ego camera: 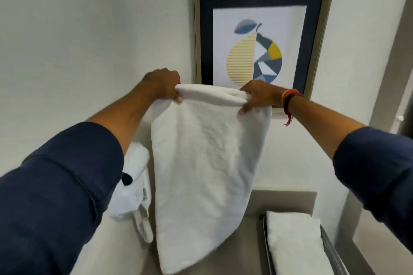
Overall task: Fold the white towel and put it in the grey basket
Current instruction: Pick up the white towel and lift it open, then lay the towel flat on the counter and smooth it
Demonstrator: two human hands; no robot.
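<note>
A white towel (pixel 201 167) hangs doubled over in the air in front of the wall. My left hand (pixel 164 83) grips its upper left corner and my right hand (pixel 260 96) grips its upper right corner, both at chest height with arms stretched forward. The towel's lower edge reaches down near the grey counter. At the bottom right sits the grey wire basket (pixel 330 250), with a folded white towel (pixel 295 241) lying inside it. The basket's near end is cut off by the frame.
A framed pear picture (pixel 259 38) hangs on the wall behind the towel. A heap of white cloth (pixel 134 194) lies on the left of the grey counter (pixel 283 201). A wall corner rises at the right.
</note>
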